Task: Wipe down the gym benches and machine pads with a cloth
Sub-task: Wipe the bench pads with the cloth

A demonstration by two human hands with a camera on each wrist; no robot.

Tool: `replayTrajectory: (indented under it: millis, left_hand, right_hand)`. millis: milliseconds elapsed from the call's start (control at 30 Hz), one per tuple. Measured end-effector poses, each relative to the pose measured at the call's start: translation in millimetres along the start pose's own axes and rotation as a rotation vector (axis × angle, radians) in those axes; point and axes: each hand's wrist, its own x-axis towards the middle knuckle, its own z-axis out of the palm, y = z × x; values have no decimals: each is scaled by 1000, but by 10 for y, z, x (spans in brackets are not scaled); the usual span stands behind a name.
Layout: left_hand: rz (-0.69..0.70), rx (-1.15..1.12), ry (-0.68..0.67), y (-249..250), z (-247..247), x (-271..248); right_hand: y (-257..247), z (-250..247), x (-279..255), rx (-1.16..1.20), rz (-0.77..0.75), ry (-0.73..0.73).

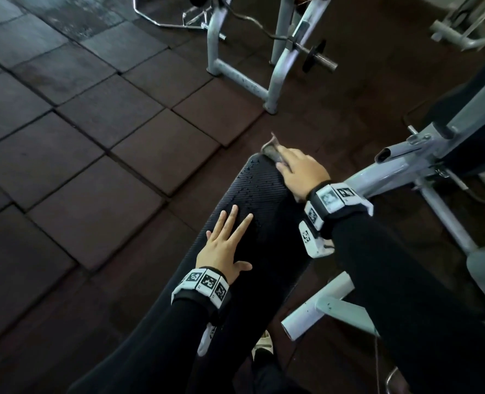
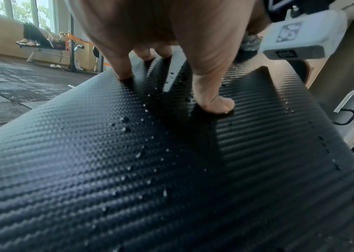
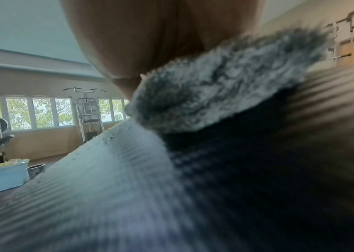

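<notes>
Many water droplets (image 2: 126, 129) are seen across the black ribbed bench pad (image 1: 252, 231), so wiping is judged barely begun. The grey cloth (image 1: 272, 153) is pressed at the pad's far end, centre of the frame, under the right hand (image 1: 301, 173); whether its fingers curl round it cannot be told. The left hand (image 1: 224, 245) is laid flat, fingers spread, lower on the pad.

The left hand (image 1: 223, 250) lies flat on the bench pad (image 1: 258, 194), toward its left edge, fingers spread. Farther along the pad, at its far end, the right hand (image 1: 301, 173) presses the cloth (image 1: 272, 152) onto the far right corner (part of the cloth overhangs the end). Water droplets (image 1: 245, 180) sit on the pad between the hands. The bench frame (image 1: 392, 172) runs off to the right; a barbell rack (image 1: 264, 52) stands on the floor beyond the far end.
</notes>
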Motion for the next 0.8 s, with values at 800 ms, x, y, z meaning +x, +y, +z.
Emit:
replayTrajectory:
  millis: [800]
  left_hand:
    - [-81, -251, 146, -466, 189, -572]
  right_hand:
    - [-665, 495, -70, -484, -246, -99]
